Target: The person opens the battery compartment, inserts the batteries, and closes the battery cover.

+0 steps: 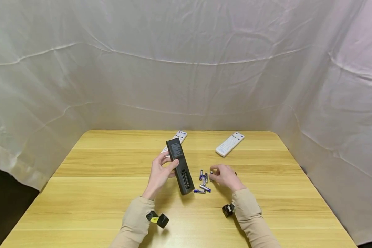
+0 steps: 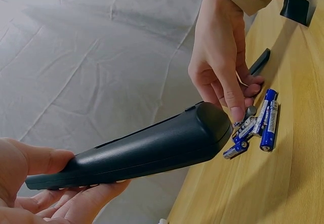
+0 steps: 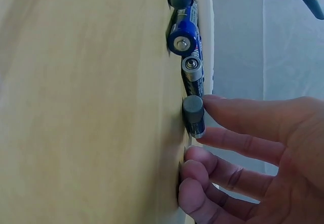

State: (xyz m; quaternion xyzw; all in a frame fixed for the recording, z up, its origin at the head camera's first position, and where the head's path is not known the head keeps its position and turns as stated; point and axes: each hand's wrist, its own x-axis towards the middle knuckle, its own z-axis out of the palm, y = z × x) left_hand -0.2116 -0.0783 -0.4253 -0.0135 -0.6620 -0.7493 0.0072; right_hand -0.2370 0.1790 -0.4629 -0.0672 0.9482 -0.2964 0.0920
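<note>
My left hand [image 1: 159, 174] grips a black remote control [image 1: 175, 151] above the table, thumb across its back and fingers underneath. The back faces up, with a printed label at the far end and an uncovered battery compartment [image 1: 185, 178] at the near end. On the table, my right hand [image 1: 225, 176] pinches a battery [image 3: 194, 115] between thumb and index finger; its other fingers rest close to the wood. Several blue and silver batteries [image 1: 205, 188] lie in a loose group between the hands, just right of the remote's near end.
Two white remote controls lie farther back: one [image 1: 230, 144] at the right, the other [image 1: 182, 135] partly hidden behind the black remote. A dark flat piece [image 2: 260, 62] lies beside my right hand. The wooden table [image 1: 96, 158] ends at light curtains [image 1: 186, 86].
</note>
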